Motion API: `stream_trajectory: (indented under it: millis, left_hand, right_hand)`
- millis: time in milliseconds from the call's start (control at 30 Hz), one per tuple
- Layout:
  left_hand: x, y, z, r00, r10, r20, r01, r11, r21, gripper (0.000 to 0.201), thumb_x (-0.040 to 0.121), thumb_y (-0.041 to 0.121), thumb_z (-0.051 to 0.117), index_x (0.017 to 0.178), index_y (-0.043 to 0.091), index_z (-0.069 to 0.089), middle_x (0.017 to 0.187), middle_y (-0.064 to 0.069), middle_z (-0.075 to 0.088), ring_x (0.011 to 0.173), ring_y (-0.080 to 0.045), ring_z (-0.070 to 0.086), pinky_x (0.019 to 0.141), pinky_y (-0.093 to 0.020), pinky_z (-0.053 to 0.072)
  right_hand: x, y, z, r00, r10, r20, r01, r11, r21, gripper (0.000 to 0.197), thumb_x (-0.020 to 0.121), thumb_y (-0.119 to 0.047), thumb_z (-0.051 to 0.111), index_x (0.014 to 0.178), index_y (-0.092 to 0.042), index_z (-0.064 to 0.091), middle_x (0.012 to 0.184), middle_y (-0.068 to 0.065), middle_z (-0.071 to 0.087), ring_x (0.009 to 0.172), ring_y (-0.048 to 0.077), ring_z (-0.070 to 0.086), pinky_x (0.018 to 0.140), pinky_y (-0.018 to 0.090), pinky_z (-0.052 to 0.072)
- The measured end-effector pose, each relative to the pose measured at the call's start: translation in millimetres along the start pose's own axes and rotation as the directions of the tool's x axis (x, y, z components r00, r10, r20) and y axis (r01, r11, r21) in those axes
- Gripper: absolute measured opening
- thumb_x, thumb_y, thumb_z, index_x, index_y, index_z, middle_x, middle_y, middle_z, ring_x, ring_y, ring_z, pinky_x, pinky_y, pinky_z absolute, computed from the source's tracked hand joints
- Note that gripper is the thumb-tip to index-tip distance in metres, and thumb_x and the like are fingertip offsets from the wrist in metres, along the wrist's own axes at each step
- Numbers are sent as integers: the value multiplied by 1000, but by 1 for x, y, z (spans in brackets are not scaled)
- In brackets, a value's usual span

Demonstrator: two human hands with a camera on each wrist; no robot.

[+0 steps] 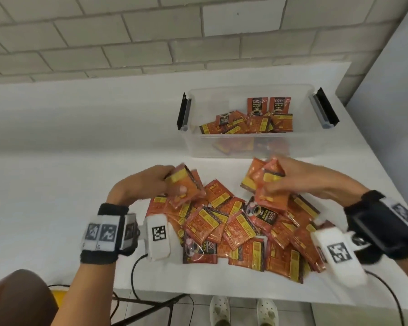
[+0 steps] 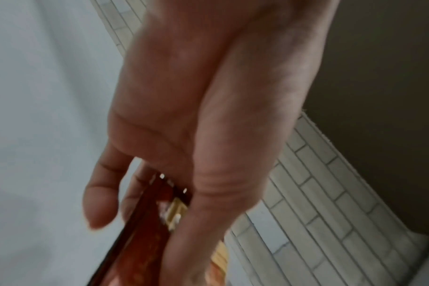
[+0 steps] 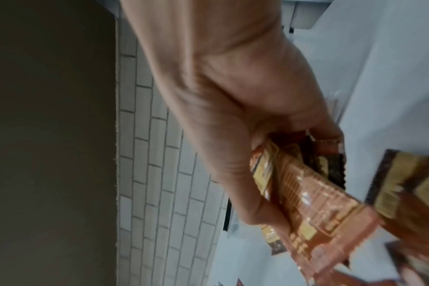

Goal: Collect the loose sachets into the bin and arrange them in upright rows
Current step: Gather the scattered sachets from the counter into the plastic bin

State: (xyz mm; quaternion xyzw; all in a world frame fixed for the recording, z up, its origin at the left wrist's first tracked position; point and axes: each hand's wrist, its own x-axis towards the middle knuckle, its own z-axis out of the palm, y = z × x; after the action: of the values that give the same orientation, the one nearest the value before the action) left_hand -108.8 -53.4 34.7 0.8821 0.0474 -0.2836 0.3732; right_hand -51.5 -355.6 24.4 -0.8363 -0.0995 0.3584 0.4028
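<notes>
Tabletop [image 1: 57,137]: white; carries the bin at 12 o'clock and the loose heap at 6 o'clock. Risk: its near edge lies just beside the heap, so a careless sweep could push sachets to the floor.
Bin [image 1: 245,147]: clear, open, latches flipped out at 9 and 3. Two sachets stand upright against the far wall; the rest inside lie flat and jumbled. Judged risk: new bundles dropped on that jumble will topple, not stand in rows.
Loose heap [image 1: 240,231]: many overlapping sachets; slick foil, likely to slide.
Right hand [image 1: 299,180]: grasping a fanned bundle [image 3: 314,193]; splayed edges could catch the near bin wall or slip free.
Left hand [image 1: 149,182]: pinching a thinner stack [image 1: 184,187], thumb on top.
In the way: near bin wall, between hands and rows.
Cables [image 1: 137,274]: hang off the front edge; snag risk.
</notes>
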Motion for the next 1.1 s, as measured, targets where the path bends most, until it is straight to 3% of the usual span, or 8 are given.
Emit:
stream_trajectory:
  millis: [133, 233, 300, 433, 567, 767, 933, 1100]
  left_hand:
    - [-7, 0, 38, 987, 53, 154, -86, 973, 214, 46, 71, 67, 66, 102, 33, 65, 105, 2, 65, 98, -19, 62, 88, -48, 50]
    - [-4, -1, 68, 995, 6, 100, -40, 939, 343, 49, 81, 52, 67, 126, 36, 54, 128, -1, 46, 126, -25, 35, 104, -52, 35]
    - [-5, 0, 80, 1000, -4, 8, 1, 940, 340, 49, 85, 40, 66, 131, 31, 50, 127, -1, 43, 129, -24, 30, 107, -49, 31]
    - [-8, -3, 87, 996, 73, -60, -53, 957, 286, 39, 84, 37, 69, 119, 29, 55, 114, 6, 40, 121, -18, 36, 103, -39, 35]
    - [-12, -4, 69, 978, 75, -194, -46, 988, 149, 28, 81, 31, 73, 101, 18, 60, 103, 1, 51, 97, -19, 56, 79, -28, 48]
    - [-29, -24, 27, 955, -12, -296, -72, 960, -272, 25, 83, 26, 70, 105, 17, 59, 95, -2, 71, 81, -12, 69, 68, -21, 51]
    - [-22, -46, 27, 965, -111, -236, 5, 913, -408, 29, 82, 22, 71, 108, 12, 61, 94, -6, 74, 86, -21, 71, 72, -27, 54]
    - [-4, -48, 43, 949, -151, -276, 54, 943, -329, 19, 82, 23, 73, 96, 13, 64, 83, -5, 74, 71, -17, 71, 58, -22, 51]
  right_hand:
    - [-22, 22, 23, 997, 76, 21, -68, 966, -249, 53, 77, -27, 77, 116, -21, 42, 101, 0, 65, 84, 15, 67, 72, 30, 56]
    - [-17, 31, 41, 996, 86, -26, -89, 917, -390, 54, 79, -33, 75, 121, -22, 42, 109, -1, 63, 88, 13, 63, 78, 25, 52]
    - [-13, 35, 50, 994, 74, -81, -103, 888, -449, 54, 79, -36, 75, 121, -20, 44, 117, 2, 57, 97, 17, 60, 84, 29, 51]
    - [-9, 34, 52, 982, 28, -187, -105, 903, -416, 53, 78, -36, 76, 118, -19, 47, 109, 2, 39, 103, 19, 50, 87, 32, 47]
    - [-17, 30, 33, 968, -48, -244, -12, 971, -238, 37, 79, -29, 75, 106, -21, 51, 99, -3, 62, 79, 6, 59, 62, 20, 44]
    - [-71, 48, -18, 937, 80, -341, -15, 982, 189, 37, 78, -15, 75, 108, -17, 55, 94, 4, 71, 81, 17, 70, 62, 23, 48]
    - [-100, 106, -20, 895, 287, -340, -265, 958, 112, 42, 74, -15, 80, 107, -13, 54, 92, 7, 70, 79, 21, 68, 61, 30, 50]
    - [-97, 138, 1, 876, 361, -319, -375, 927, 18, 46, 74, -29, 80, 106, -19, 49, 93, 0, 65, 79, 14, 64, 58, 22, 44]
